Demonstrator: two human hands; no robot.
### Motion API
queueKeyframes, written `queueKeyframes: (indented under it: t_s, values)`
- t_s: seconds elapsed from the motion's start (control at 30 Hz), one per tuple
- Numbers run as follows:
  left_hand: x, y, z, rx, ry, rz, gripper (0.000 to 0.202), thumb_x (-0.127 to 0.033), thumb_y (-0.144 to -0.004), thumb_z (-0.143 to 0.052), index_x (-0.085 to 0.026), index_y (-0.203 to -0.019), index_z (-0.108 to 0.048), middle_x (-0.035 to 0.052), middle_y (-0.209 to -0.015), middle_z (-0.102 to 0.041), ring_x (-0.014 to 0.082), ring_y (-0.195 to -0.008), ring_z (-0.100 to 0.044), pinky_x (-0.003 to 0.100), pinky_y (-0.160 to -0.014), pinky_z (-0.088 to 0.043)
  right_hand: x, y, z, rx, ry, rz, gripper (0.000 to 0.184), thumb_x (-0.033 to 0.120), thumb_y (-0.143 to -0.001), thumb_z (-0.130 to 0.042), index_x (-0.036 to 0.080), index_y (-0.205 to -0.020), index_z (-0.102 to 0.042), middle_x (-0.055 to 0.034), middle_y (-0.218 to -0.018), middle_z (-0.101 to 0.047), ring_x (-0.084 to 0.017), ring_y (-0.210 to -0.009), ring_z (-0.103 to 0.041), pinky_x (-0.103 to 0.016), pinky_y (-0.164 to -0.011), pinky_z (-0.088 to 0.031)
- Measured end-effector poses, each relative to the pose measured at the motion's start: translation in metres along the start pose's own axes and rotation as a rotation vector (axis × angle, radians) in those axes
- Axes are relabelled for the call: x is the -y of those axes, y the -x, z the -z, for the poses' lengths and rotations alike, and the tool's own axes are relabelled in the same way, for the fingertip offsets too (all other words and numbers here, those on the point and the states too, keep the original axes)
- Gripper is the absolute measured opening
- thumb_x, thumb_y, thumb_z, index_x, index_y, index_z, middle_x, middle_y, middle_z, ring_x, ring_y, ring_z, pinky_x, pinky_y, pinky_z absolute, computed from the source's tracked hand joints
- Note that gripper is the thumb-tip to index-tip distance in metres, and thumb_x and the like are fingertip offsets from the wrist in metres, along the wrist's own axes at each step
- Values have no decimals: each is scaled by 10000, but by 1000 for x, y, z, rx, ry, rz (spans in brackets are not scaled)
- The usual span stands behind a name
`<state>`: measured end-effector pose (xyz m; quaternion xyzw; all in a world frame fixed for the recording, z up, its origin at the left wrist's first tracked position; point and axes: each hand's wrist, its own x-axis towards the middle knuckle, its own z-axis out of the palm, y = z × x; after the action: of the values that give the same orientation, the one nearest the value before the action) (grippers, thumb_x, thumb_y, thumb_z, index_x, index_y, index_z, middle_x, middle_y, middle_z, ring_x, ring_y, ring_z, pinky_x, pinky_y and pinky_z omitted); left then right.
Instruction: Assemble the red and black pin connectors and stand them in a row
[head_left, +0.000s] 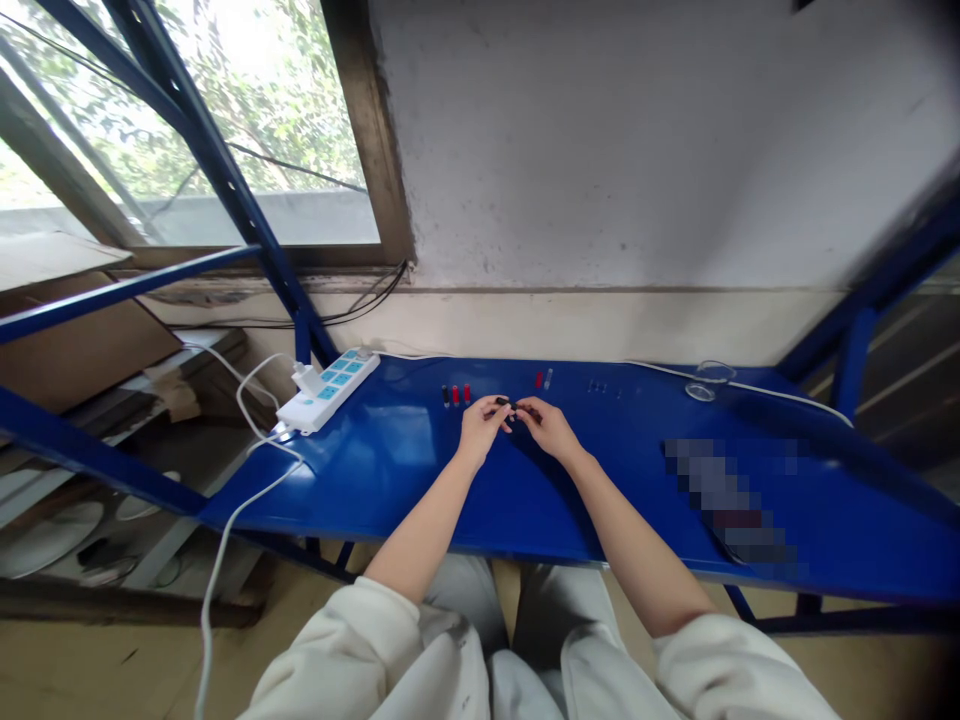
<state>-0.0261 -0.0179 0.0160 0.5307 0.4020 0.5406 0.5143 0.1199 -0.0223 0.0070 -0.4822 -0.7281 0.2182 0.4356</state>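
Over the middle of the blue table [397,510], my two hands are close together with fingertips nearly meeting. My left hand [478,432] is closed in a pinch on a small black tube-like piece [502,401]. Opposite it, my right hand [553,430] also pinches at a small dark part; whether it is the same piece cannot be made out. Left of my hands stand a small black tube [445,395] and two red tubes [455,395], each with a pale end. Beyond my right hand are another red tube [538,380] and a clear tube [548,378].
A white power strip [330,392] with a plug and cable lies at the table's left end. Small clear parts [597,386] and a clear round container [700,392] are at the back right. A blurred-out dark object [727,505] lies at right. Blue frame posts flank the table.
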Motion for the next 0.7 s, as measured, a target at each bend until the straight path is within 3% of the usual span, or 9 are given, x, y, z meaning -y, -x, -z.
queueKeyframes:
  t_s: [0.13, 0.2, 0.47, 0.7]
  values:
    - [0, 0, 0, -85, -44, -84, 303, -361, -685, -623, -129, -877, -588, 18, -683, -626, 71, -435, -523, 219, -479, -426, -1, 0, 5, -61, 239, 101, 194, 271, -813, -443, 196, -895, -602, -74, -897, -582, -172, -784, -552, -294, -696, -434]
    - [-1, 0, 0, -122, -69, -99, 288, -363, -692, -616, -134, -864, -584, 16, -686, -622, 70, -437, -521, 217, -477, -425, -5, -1, 9, -123, 311, 79, 190, 259, -806, -450, 193, -886, -609, -81, -899, -571, -179, -778, -550, -298, -686, -433]
    - [10, 3, -9, -52, -245, -132, 245, -328, -709, -601, -148, -876, -609, 36, -726, -619, 96, -570, -536, 226, -561, -444, -30, -7, 30, -331, 273, -307, 200, 310, -752, -503, 174, -845, -615, -70, -762, -636, -196, -709, -588, -297, -616, -431]
    - [13, -30, -32, 16, -540, -155, 142, -227, -692, -604, -156, -807, -649, 41, -714, -637, 126, -609, -551, 258, -617, -436, -39, -27, 43, -239, 296, -456, 135, 272, -710, -553, 192, -787, -631, -59, -752, -670, -197, -731, -616, -276, -606, -424]
